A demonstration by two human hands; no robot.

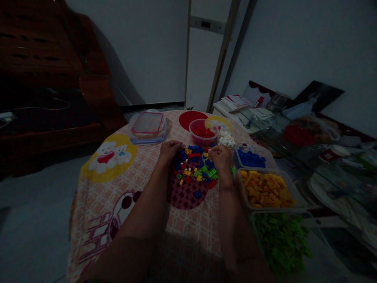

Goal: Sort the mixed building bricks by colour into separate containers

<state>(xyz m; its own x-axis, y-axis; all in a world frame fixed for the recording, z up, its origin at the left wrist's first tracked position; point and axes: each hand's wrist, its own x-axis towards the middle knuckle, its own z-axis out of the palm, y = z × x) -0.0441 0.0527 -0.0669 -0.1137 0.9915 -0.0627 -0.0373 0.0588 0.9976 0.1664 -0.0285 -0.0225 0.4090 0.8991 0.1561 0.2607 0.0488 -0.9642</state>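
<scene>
Bare forearms (141, 224) stretch over the cloth-covered bench (191, 228). Left hand's (169, 151) fingers curl at the edge of the mixed bricks (194, 167); right hand's (221, 160) fingers bunch at a white piece (209, 150). I cannot tell whether either grips. The mixed bricks lie between the hands; beyond, a red-filled bowl (192, 138) and white bricks (226, 140); rightward, blue (251, 158), yellow (265, 189) and green bricks (279, 239) in tubs (298, 199).

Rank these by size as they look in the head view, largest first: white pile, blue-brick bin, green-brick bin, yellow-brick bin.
1. Green-brick bin
2. Yellow-brick bin
3. Blue-brick bin
4. White pile

The green-brick bin sits nearest the camera, so the bins' true size order is unsure.
</scene>
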